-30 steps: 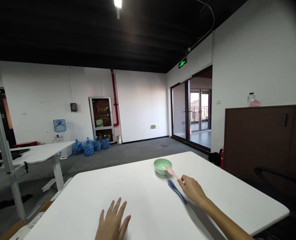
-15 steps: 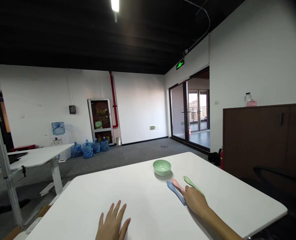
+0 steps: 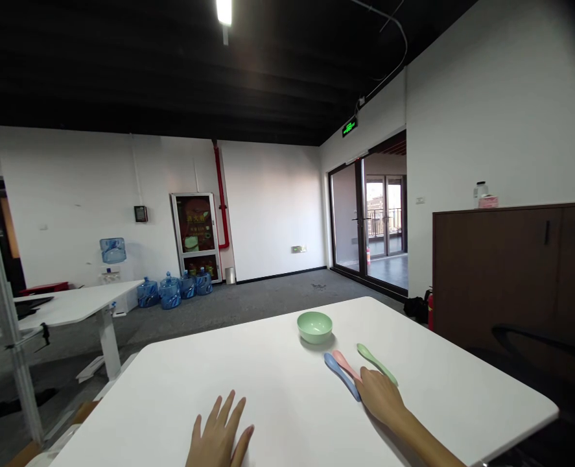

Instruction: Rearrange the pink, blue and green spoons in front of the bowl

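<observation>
On the white table [image 3: 277, 383], my left hand [image 3: 216, 431] lies flat with its fingers spread, touching only the tabletop. My right hand [image 3: 379, 395] has its fingers curled at the handle end of a pink spoon [image 3: 344, 362]; they cover that end, and the grip itself is hidden. Close along its left side lies a blue spoon [image 3: 340, 376]. A green spoon [image 3: 375, 363] rests to the right, just beyond my right hand's knuckles. Behind the spoons stands a light green bowl [image 3: 315, 327], upright, with no hand on it.
A brown cabinet [image 3: 496, 272] stands to the right of the table, near a dark chair back [image 3: 525, 337]. Another white desk [image 3: 83, 301] is at the left, with several blue water bottles [image 3: 170, 290] on the floor behind it.
My right hand has shifted very slightly toward me and left, uncovering more of the green spoon's handle. My left hand, the bowl and the spoons look practically unmoved.
</observation>
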Available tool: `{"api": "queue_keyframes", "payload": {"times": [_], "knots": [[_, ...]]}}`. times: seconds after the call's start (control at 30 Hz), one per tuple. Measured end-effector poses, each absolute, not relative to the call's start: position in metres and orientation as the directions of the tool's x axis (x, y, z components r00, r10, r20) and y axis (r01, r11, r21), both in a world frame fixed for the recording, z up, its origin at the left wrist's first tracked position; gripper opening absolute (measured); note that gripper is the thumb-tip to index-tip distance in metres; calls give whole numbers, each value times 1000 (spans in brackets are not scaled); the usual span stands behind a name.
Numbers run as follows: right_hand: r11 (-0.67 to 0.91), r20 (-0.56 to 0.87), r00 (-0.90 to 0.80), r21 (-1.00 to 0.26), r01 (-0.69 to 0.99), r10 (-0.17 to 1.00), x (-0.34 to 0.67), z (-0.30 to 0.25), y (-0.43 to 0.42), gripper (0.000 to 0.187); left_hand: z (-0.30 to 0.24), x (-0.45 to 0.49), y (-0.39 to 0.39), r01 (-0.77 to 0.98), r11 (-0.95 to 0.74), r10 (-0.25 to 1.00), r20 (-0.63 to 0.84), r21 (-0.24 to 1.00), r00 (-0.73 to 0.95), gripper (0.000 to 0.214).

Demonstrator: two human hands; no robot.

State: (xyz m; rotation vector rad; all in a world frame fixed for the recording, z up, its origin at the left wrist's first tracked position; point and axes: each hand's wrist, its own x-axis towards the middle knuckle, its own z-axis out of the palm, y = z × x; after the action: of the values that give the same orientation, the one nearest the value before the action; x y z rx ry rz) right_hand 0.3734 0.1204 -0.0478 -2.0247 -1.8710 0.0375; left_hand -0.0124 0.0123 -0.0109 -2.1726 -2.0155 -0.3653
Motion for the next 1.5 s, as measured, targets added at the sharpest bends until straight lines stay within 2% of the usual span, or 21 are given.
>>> {"api": "queue_keyframes", "payload": {"times": [0.33,0.53,0.63,0.8,1.0,1.1,1.17,1.3,1.5], "knots": [[-23,211,71,-225,974,975,373,-38,113,41,-17,-15,13,992,-108,947,310,61,83,51],[-50,208,109,-270,962,972,366,-18,108,49,-18,-13,14,994,-103,950,301,48,84,52],[-32,244,95,-250,968,965,359,-11,111,56,-15,-10,13,994,-99,958,274,52,81,53],[56,248,-5,-198,979,969,347,-16,123,40,-5,-5,10,996,-81,972,226,46,69,54],[63,164,-33,-185,981,986,338,-24,133,66,-4,-7,11,997,-68,974,217,33,60,54],[45,148,-14,-205,978,989,334,-23,133,70,-11,-11,14,995,-90,963,257,47,75,54],[36,154,0,-232,972,988,329,-20,131,63,-16,-13,17,994,-95,960,268,48,79,53],[31,155,13,-274,961,988,311,-11,120,34,-21,-15,19,995,-92,957,278,40,77,53],[92,139,-55,-280,956,989,276,-5,108,31,-25,-17,18,995,-100,950,301,29,87,52]]}}
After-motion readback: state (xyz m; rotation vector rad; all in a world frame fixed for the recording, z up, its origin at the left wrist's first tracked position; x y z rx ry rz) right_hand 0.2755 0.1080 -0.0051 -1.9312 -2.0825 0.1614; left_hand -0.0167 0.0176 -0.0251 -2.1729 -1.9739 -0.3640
